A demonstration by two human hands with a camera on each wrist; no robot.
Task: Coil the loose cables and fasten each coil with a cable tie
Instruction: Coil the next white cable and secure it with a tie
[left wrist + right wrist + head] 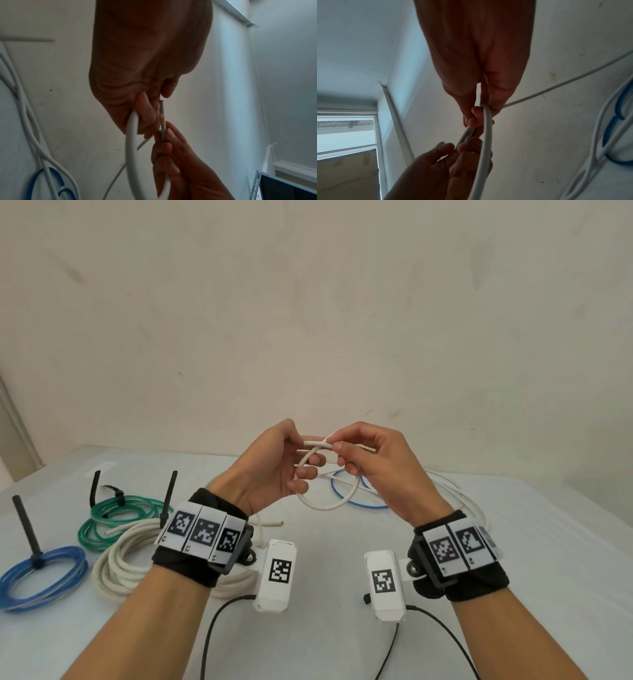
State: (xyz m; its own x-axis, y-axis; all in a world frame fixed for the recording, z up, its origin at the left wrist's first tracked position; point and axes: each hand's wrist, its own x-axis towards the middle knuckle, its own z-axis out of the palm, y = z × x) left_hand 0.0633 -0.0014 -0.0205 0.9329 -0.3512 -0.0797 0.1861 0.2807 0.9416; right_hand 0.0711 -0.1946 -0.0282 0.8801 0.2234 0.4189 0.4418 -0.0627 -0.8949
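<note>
You hold a small white cable loop (325, 498) up between both hands above the bench (342, 559): left hand (274, 470) grips its left side, right hand (370, 470) pinches the crossing at top, cable end (310, 442) pointing left toward the left hand, the nearer one

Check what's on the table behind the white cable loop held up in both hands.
Behind the white cable loop, a loose blue cable and more white cable lie on the table. The right hand hides where they run.
</note>
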